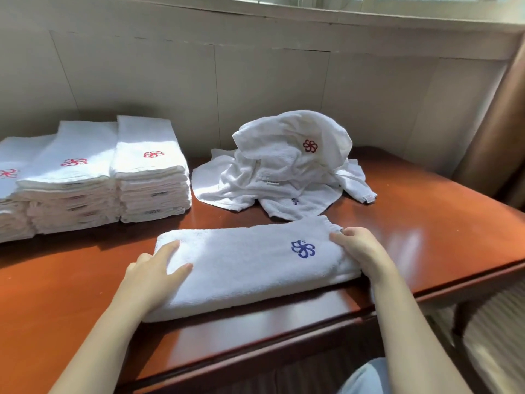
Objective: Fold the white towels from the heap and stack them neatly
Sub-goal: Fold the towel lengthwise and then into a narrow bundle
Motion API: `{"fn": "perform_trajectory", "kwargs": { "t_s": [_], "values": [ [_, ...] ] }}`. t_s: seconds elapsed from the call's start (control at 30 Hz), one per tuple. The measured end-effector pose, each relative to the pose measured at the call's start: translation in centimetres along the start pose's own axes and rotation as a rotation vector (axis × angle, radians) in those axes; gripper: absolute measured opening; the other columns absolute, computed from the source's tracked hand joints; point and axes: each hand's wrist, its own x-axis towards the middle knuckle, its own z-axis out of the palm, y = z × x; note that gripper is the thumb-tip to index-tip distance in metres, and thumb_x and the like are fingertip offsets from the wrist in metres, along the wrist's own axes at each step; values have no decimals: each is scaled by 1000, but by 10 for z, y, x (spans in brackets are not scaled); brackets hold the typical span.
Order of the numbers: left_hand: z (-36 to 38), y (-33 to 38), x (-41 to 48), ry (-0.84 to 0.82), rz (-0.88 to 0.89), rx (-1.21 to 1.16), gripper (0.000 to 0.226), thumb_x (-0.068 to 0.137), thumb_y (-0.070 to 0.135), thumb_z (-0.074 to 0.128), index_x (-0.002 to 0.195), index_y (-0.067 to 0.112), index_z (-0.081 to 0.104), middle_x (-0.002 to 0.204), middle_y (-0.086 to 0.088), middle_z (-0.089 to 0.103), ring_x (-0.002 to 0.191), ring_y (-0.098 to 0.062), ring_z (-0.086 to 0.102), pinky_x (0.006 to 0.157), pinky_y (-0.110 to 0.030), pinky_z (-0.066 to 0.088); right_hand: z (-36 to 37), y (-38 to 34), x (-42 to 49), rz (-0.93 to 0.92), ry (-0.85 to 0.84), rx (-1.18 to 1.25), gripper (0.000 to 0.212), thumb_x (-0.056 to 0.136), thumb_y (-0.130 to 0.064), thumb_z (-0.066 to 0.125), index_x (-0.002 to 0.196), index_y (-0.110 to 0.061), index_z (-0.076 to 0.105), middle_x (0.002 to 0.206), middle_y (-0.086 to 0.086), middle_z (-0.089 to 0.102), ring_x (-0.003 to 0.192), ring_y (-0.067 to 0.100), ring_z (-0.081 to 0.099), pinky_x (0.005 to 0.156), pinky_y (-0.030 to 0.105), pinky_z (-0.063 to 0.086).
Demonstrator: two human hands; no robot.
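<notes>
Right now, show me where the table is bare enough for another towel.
The table is bare right of the towel heap, and front left between the folded stacks and the left hand. The centre is crowded by the blue-logo towel.

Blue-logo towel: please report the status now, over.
Left hand flat on folded towel, left end. Right hand grips right end. Heap behind, stacks far left; nothing blocking.
</notes>
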Motion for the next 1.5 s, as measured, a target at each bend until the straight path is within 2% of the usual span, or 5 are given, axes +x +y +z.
{"fn": "perform_trajectory", "kwargs": {
  "t_s": [0.43,0.63,0.97,1.2,1.5],
  "values": [
    [-7,-3,5,21,-33,-178,87,84,44,68,150,13,22,153,-6,34,135,-30,39,104,-39,34,-8,0,-8,19,167,-667,34,84,-39,63,103,-12,52,106,9,56,100,33,55,75,35,43],
    [-19,-13,-9,-130,-69,-263,113,69,47,81,152,28,7,154,4,28,132,-23,42,98,-32,39,32,-18,-22,-781,313,-301,58,80,2,64,135,-7,47,128,11,53,119,27,49,100,27,35],
    [-11,-19,5,433,-259,-1014,76,93,10,56,151,29,10,116,-17,62,78,-22,62,93,-36,49,87,-56,-46,-525,-473,-1105,58,92,-59,38,145,-40,23,143,4,37,127,27,38,99,39,36],
    [3,0,-16,-106,-45,-807,74,88,19,64,143,48,23,112,14,53,82,-11,65,57,-21,53,66,-60,-30,-450,-607,-692,57,91,-41,57,143,-38,33,139,-11,45,119,6,46,98,21,34],
    [6,2,5,245,23,-672,49,85,-2,51,130,17,55,122,-5,61,95,-26,60,82,-30,49,64,-49,-30,-240,-1025,-237,55,87,-41,63,132,-57,36,90,-19,55,78,-6,59,72,13,47]
  ]
}}
